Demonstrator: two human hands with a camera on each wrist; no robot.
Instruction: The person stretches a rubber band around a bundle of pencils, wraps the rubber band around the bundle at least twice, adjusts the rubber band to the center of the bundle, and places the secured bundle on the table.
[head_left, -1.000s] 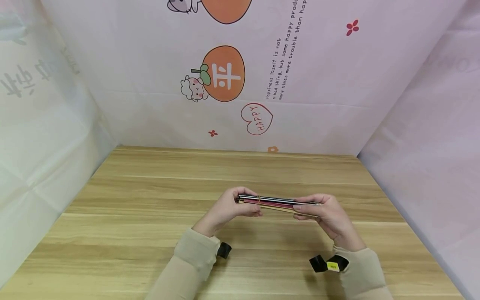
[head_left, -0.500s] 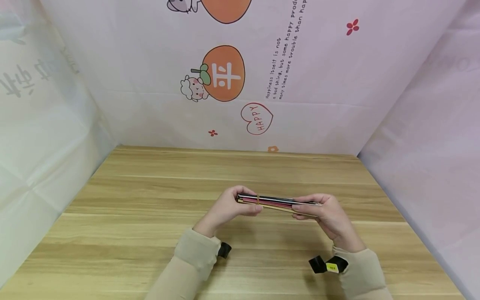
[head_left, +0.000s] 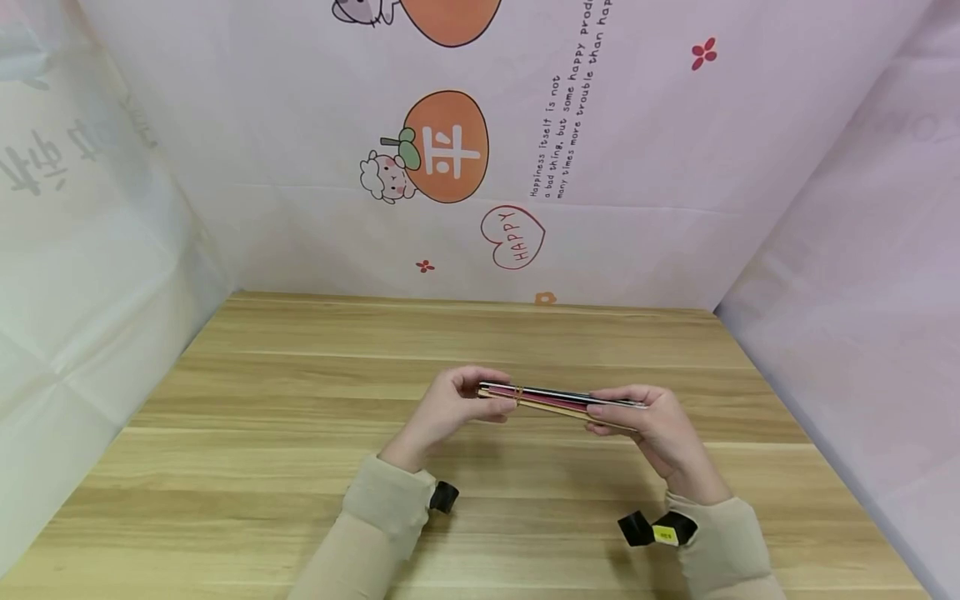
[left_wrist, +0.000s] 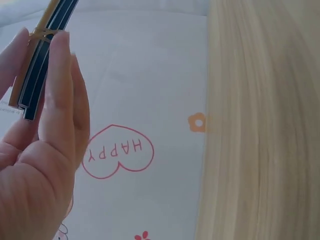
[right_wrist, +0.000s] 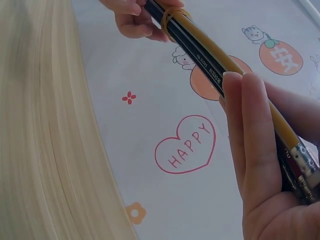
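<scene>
A bundle of pencils [head_left: 551, 401], dark, pink and yellow, is held level above the table between both hands. My left hand [head_left: 453, 407] pinches the bundle's left end, its thumb and fingertips right at a rubber band [head_left: 518, 395]. That band, seen in the right wrist view, loops round the pencils near that end. My right hand [head_left: 670, 432] grips the other end, where metal ferrules [right_wrist: 304, 159] show on the pencils. A yellow pencil [right_wrist: 210, 47] lies alongside the dark ones. In the left wrist view, the flat left ends of the dark pencils [left_wrist: 36, 77] poke out between the fingers.
A wood-grain table [head_left: 315, 392] lies beneath the hands. Behind it stands a pale printed sheet [head_left: 300, 233], with further pale sheets on the left and right sides. Black straps with small devices [head_left: 636, 528] sit at the wrists.
My left hand has shifted slightly up and left, its thumb now just left of the rubber band. The bundle's left end has risen a little. My right hand stays almost still.
</scene>
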